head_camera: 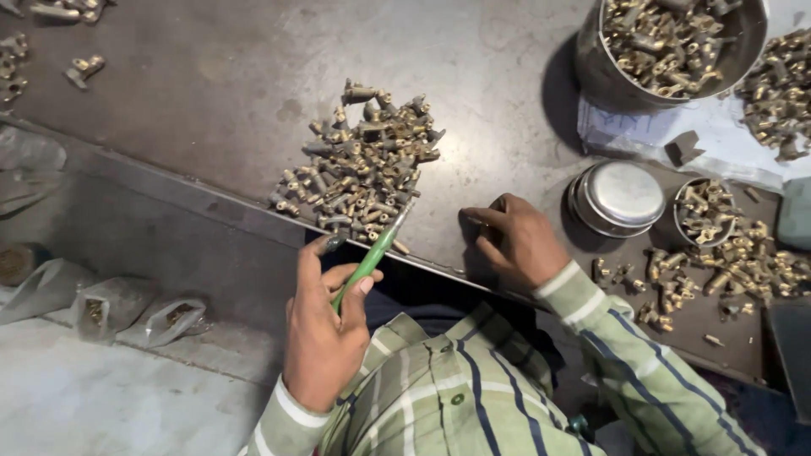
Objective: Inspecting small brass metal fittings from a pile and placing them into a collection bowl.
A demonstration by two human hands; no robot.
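1. The left hand [325, 325] is wrapped around the green handle of a screwdriver [372, 256], thumb laid along the handle; the metal tip points toward 1 o'clock and reaches the near edge of the heap of brass fittings [359, 165]
2. The right hand [515, 241] rests on the table [211, 93] at 3 o'clock from the screwdriver tip, fingers curled and pinched on a small brass piece [488, 228] that is mostly hidden beneath them
3. Both sleeves are striped, green with pale and dark lines, and the same shirt [439, 388] fills the bottom of the view
4. The heap lies at 11 o'clock from the right hand, on the dark metal table near its front edge
5. At 3 o'clock from the right hand sits a shut round steel tin [621, 196], and just beyond it a small steel cup [705, 215] filled with fittings, with more fittings scattered [743, 262] around it
6. At 1 o'clock stands a large steel bowl [608, 72] full of brass parts, on a pale sheet [617, 131]
7. At 9 o'clock, below the table, lie small plastic bags [139, 312]
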